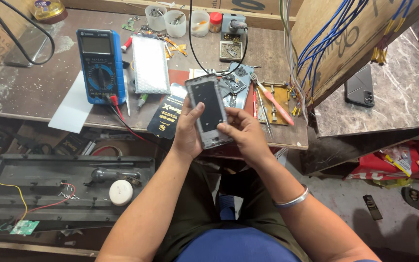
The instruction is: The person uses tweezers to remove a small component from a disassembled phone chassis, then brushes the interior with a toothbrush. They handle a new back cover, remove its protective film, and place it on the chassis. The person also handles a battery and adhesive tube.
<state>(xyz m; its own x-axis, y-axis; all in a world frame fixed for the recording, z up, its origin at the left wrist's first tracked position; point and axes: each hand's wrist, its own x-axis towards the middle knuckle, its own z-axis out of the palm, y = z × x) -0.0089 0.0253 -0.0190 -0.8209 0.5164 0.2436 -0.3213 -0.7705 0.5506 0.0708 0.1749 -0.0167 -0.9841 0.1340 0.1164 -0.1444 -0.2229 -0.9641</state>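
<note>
Grey-framed, dark-faced flat rectangular phone body (208,110) sits gripped above the brown workbench's (35,87) front edge: left hand (188,130) clasps its left side, right hand (245,132) pinches its lower right edge.

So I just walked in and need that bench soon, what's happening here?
A seated person holds an opened phone body in both hands above the edge of a cluttered workbench. The left hand grips it from the side, while the right hand supports its lower end. On the bench lie a blue multimeter with its leads attached, a white panel, a red-handled tool and small plastic cups. Another dark phone lies on the stone counter to the right.
</note>
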